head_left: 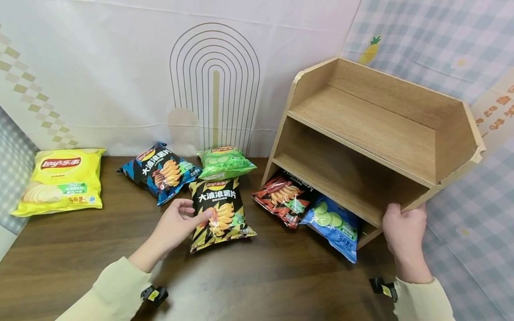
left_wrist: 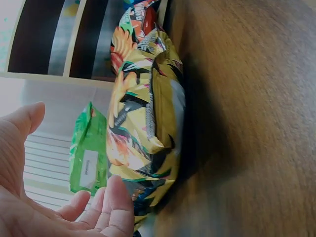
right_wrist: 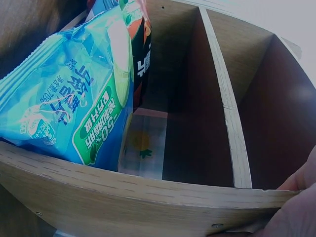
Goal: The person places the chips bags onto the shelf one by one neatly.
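A black-and-yellow bag of potato chips (head_left: 218,214) lies on the table. My left hand (head_left: 178,225) is at its left side, thumb stretched toward the bag's front and fingers loosely bent; the left wrist view shows the palm not closed round it. With my right hand (head_left: 403,232) I grip the right side panel of a wooden shelf (head_left: 369,122), thumb on the near face; the fingers behind are mostly hidden. A black-and-red chip bag (head_left: 283,196) and a blue chip bag (right_wrist: 74,94) stick out of the shelf's lowest compartment.
A green chip bag (head_left: 225,162) sits behind the black-and-yellow one. Further left are a black-and-blue chip bag (head_left: 162,171) and a large yellow chip bag (head_left: 62,180). Patterned cloth walls (head_left: 120,67) close off the back and sides of the wooden table (head_left: 257,285).
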A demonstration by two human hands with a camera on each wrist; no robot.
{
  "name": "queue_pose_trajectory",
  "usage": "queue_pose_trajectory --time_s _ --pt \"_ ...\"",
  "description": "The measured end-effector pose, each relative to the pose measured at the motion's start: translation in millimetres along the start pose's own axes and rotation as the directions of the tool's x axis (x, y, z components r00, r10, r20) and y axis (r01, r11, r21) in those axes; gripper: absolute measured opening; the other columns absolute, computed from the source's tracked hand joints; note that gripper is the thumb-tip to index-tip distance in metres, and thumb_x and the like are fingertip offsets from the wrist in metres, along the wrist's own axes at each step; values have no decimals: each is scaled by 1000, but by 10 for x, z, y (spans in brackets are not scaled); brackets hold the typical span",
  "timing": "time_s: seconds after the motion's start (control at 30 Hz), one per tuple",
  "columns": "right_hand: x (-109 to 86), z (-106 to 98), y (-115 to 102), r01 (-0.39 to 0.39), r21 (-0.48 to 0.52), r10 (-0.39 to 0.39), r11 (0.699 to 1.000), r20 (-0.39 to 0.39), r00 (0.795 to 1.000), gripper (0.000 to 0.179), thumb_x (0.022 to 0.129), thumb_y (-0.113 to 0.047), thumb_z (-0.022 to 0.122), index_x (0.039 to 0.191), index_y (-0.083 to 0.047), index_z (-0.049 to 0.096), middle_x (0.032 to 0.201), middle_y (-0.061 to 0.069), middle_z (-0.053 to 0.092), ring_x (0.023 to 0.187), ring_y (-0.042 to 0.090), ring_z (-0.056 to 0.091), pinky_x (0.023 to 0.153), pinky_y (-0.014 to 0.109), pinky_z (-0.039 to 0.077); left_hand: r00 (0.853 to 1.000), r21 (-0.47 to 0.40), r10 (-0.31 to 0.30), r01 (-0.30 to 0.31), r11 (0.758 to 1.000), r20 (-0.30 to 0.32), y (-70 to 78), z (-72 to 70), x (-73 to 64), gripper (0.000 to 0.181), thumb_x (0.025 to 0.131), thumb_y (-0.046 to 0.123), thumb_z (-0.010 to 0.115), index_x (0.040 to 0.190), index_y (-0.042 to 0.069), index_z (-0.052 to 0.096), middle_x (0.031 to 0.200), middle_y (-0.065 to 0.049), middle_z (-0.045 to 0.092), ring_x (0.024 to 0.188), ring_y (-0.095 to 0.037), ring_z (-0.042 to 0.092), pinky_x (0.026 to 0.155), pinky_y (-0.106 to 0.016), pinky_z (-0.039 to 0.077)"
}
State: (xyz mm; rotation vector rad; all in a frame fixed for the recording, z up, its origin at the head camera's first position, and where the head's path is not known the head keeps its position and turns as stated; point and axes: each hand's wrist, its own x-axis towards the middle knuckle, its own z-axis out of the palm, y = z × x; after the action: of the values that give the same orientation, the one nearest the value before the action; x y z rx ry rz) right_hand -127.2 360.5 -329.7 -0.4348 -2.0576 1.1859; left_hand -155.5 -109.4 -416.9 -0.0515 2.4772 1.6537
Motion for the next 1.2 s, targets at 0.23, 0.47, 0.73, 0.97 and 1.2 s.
queue_pose_trajectory --time_s 0.23,0.47,0.73,0.97,1.2 --pt "-5 -3 -9 18 0 -18 1000 4 1000 50 87 1 37 137 -2 39 127 13 50 112 18 46 95 20 35 998 12 -61 61 998 23 -72 41 41 108 77 64 70 147 -2 21 140 -26 38 124 -39 43 97 -51 42" --pt "-8 -1 -17 27 19 -27 999 -1 1000 51 87 2 37 137 -3 40 127 14 50 112 18 46 95 21 35 985 -3 -144 145 989 99 -135 87 98 124 75 67 70 149 -6 4 145 -34 26 127 -45 40 100 -54 40" --pt "-6 2 2 4 -18 -5 1000 -10 1000 50 87 2 38 137 -2 40 126 13 50 110 17 44 93 19 34 970 -125 -172 194 973 171 -192 101 173 122 78 58 73 148 -8 -2 145 -37 19 124 -46 43 89 -50 50" --pt "-4 0 12 17 -30 -17 999 -7 1000 50 86 2 38 136 -2 41 125 12 51 108 17 45 91 19 34 969 -46 -181 191 981 170 -175 138 208 119 77 64 71 146 -8 7 138 -31 28 114 -38 49 83 -46 52" --pt "-18 -6 -8 13 -28 -13 1000 -5 1000 49 87 1 38 136 -4 41 124 13 50 107 17 45 91 20 34 986 109 -136 125 986 98 -192 213 220 115 75 69 68 143 -9 17 137 -31 23 124 -41 32 100 -54 37"
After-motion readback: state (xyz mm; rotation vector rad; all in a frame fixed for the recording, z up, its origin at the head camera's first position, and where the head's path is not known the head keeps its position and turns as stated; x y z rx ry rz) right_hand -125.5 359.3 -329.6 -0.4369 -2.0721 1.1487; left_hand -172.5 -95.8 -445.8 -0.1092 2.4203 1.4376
